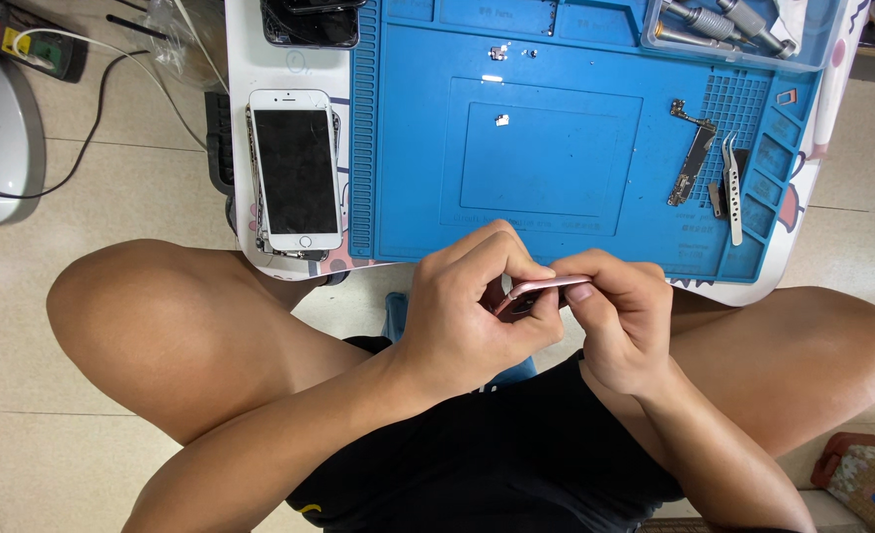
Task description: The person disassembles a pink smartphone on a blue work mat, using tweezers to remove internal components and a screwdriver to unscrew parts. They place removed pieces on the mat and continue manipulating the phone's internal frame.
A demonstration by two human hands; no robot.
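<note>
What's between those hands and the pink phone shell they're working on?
Nothing visible. The left hand and right hand already grip the pink phone shell directly, held edge-on near the blue repair mat.

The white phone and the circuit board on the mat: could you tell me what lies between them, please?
In the head view, between the white phone and the circuit board lies the blue mat, bare except for one tiny metal part.

Tweezers [732, 188] right of circuit board [692, 163]
</note>
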